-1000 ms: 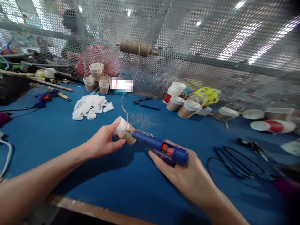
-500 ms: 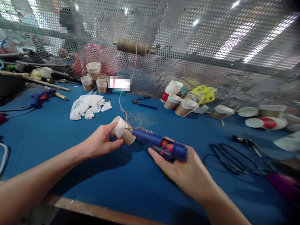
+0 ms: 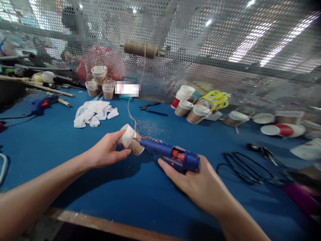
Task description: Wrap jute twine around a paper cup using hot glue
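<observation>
1. The left hand has its fingers closed round the paper cup, held just over the desk
2. The right hand grips a blue glue gun, its nozzle touching the cup's twine-wound base
3. Behind the cup: twine spool, white cloth, pliers; to the cup's right, black scissors

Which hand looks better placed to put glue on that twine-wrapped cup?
Likely the right hand: it grips the blue glue gun, nozzle at the twine wound on the cup. The left hand only holds it.
</observation>
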The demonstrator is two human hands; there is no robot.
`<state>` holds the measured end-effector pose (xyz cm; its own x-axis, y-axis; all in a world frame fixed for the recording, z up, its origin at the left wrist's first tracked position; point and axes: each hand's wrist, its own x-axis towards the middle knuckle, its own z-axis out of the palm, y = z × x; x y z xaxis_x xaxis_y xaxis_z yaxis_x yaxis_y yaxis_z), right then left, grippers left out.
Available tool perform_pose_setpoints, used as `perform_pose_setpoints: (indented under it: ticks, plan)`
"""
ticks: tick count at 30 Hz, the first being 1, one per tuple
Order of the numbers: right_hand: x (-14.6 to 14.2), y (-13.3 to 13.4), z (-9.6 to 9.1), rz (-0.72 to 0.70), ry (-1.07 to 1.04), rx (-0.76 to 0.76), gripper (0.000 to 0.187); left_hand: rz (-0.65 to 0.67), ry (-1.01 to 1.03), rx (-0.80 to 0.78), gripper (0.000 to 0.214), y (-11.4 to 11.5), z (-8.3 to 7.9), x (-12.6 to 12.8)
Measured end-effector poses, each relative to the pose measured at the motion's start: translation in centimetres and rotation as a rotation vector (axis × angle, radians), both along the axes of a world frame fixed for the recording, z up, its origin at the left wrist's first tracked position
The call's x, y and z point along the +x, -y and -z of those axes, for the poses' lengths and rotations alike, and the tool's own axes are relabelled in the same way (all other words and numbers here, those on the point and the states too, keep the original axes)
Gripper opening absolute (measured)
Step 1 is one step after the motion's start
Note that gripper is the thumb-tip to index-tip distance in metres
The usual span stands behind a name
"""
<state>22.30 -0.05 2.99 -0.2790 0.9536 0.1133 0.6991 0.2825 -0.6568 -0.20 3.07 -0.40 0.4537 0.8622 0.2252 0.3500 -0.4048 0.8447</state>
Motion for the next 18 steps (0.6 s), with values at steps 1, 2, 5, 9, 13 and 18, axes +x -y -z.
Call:
perform_pose_setpoints:
  ticks: [1,2,5,9,13,18]
  plan:
    - [-0.07,0.04,-0.1,-0.012,-0.005,0.002,0.019,0.01,0.004,0.006,0.035,-0.01,0.01,-0.01]
    - [-0.13,0.07,-0.19,-0.02,-0.006,0.008,0.018,0.013,0.004,0.008,0.035,-0.02,0.01,0.0]
    - [-0.11,0.09,-0.29,-0.018,0.005,0.042,0.015,-0.008,-0.01,-0.004,0.037,-0.04,0.02,0.06]
    - [0.22,0.01,-0.06,0.007,0.016,0.06,0.014,-0.033,-0.007,-0.019,0.038,-0.05,0.01,0.16]
    - [0.32,0.01,0.06,-0.005,0.017,0.039,0.015,-0.026,0.001,-0.051,0.038,-0.04,-0.01,0.15]
    - [-0.05,0.17,-0.17,0.021,0.021,0.086,0.015,0.0,0.007,-0.037,0.038,0.01,-0.04,0.02]
